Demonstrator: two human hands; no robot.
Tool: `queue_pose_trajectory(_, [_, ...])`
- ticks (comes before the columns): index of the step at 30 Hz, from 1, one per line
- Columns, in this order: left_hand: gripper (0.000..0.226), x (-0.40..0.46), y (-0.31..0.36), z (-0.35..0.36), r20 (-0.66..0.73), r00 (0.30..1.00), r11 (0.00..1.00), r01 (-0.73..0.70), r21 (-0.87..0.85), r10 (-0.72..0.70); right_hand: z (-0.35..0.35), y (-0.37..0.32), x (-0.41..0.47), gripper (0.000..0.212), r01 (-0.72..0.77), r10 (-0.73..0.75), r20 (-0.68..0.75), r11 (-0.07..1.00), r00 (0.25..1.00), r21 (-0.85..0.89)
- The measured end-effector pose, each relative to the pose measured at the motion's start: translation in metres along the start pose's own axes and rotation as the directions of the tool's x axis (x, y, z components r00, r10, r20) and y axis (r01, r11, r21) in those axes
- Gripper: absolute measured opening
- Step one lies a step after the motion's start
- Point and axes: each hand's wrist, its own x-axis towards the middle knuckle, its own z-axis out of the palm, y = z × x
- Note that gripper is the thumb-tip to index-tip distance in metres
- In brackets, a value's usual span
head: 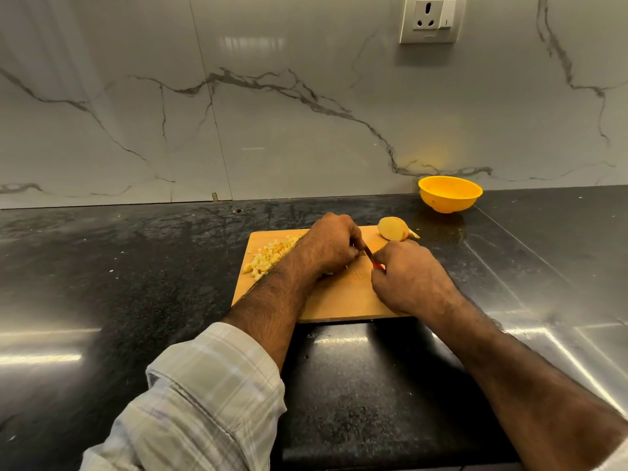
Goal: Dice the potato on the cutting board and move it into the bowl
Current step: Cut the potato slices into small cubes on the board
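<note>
A wooden cutting board (pixel 343 300) lies on the black counter. A heap of diced potato (pixel 268 257) sits at its left end. An uncut potato half (pixel 394 228) rests at the board's far right corner. My left hand (pixel 331 244) is curled over a potato piece that it hides. My right hand (pixel 413 278) grips a knife with a red handle (pixel 372 258), its blade pointing toward my left hand. The yellow bowl (pixel 450 193) stands behind the board to the right, against the wall.
The marble wall rises right behind the counter (pixel 119 266), with a socket (pixel 430 18) high on the right. A steel surface (pixel 557 283) adjoins the counter on the right.
</note>
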Motion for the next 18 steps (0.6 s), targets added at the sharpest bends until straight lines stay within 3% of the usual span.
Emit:
queue_pose_trajectory(9, [0.017, 0.001, -0.002, 0.000, 0.013, 1.000, 1.000, -0.012, -0.010, 0.012, 0.001, -0.006, 0.014, 0.030, -0.011, 0.011, 0.047, 1.000, 0.999, 0.003])
queue_pose_trajectory(15, [0.015, -0.002, -0.009, -0.006, -0.007, 1.000, 0.997, 0.018, -0.077, -0.019, 0.002, 0.001, 0.003, 0.031, 0.042, -0.039, -0.119, 0.999, 0.992, 0.021])
queue_pose_trajectory(18, [0.014, -0.001, -0.007, -0.005, -0.004, 0.999, 0.997, 0.032, -0.076, -0.032, 0.003, -0.004, 0.001, 0.031, 0.031, -0.031, -0.062, 0.999, 0.998, 0.005])
